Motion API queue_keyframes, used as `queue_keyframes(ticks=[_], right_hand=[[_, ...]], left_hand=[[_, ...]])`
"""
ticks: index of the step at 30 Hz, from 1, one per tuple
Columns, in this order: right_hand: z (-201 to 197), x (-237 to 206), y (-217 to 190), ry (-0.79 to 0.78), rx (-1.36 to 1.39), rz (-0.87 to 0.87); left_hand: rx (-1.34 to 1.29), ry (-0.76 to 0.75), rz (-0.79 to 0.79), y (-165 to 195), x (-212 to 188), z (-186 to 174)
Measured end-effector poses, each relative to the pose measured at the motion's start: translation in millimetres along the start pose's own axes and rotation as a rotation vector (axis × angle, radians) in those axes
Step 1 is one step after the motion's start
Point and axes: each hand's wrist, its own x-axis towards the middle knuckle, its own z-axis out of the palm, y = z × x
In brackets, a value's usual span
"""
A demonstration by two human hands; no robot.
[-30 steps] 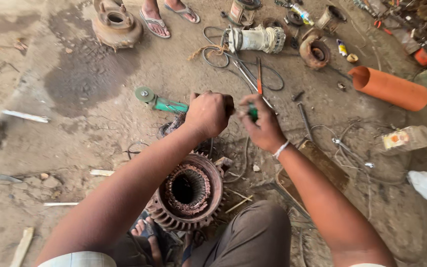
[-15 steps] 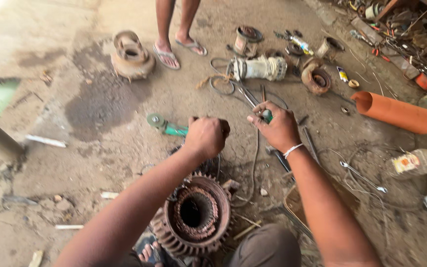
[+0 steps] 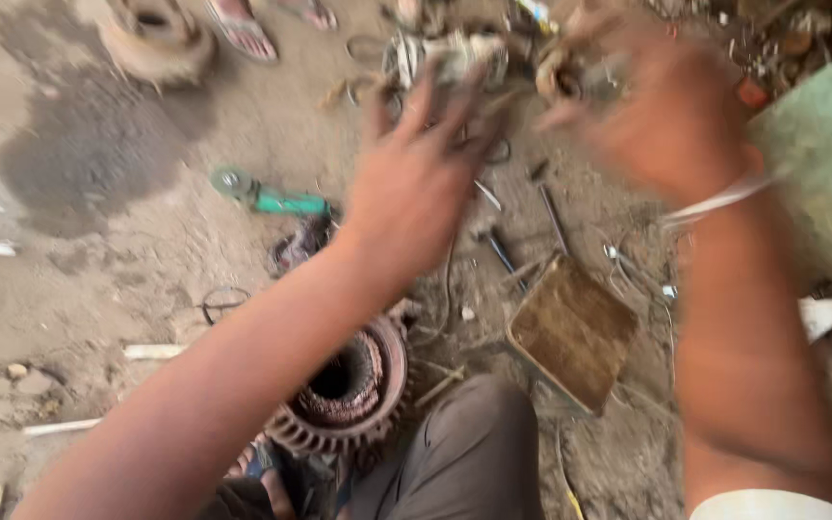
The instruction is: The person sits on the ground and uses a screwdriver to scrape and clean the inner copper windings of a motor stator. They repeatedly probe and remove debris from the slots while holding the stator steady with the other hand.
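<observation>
— Where is the motor stator (image 3: pixel 344 395) relative to the hands?

— It lies on the dirt floor (image 3: pixel 98 279) near the person's knee (image 3: pixel 474 433), a rusty ribbed ring with copper windings inside, its bore facing up. It sits under the left forearm, well below and behind both hands; neither touches it.

— And the left hand (image 3: pixel 421 178)?

— Raised above the floor, back toward the camera, fingers spread apart. The grip is released; nothing shows in it.

— The right hand (image 3: pixel 662 111)?

— Badly blurred, held up at about the same height, a pale band on the wrist. Whether its grip is clenched or holds anything, I cannot tell.

— What lies around?

— A green-handled tool (image 3: pixel 267 197) on the floor just left of the left hand. A flat brown square plate (image 3: pixel 575 332) to the right of the stator, between the two forearms. Loose wires and thin metal rods scattered between the hands. Farther off, a whitish wound part (image 3: pixel 450 58), another round rusty housing (image 3: pixel 156 39), and beside it another person's sandalled foot (image 3: pixel 238 21).
</observation>
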Motion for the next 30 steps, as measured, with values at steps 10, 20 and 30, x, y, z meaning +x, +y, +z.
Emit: queue_keyframes(ticks=[10, 20, 30], right_hand=[[133, -130, 104, -0.909, -0.388, 0.764], [217, -198, 52, -1.076, 0.147, 0.807], [169, -114, -27, -0.493, 0.641, 0.671]], left_hand=[[0.142, -0.693, 0.134, 31, 3, 139], [0.205, -1.071, 0.133, -23, -88, 139], [0.215, -1.11, 0.063, -32, -157, 55]])
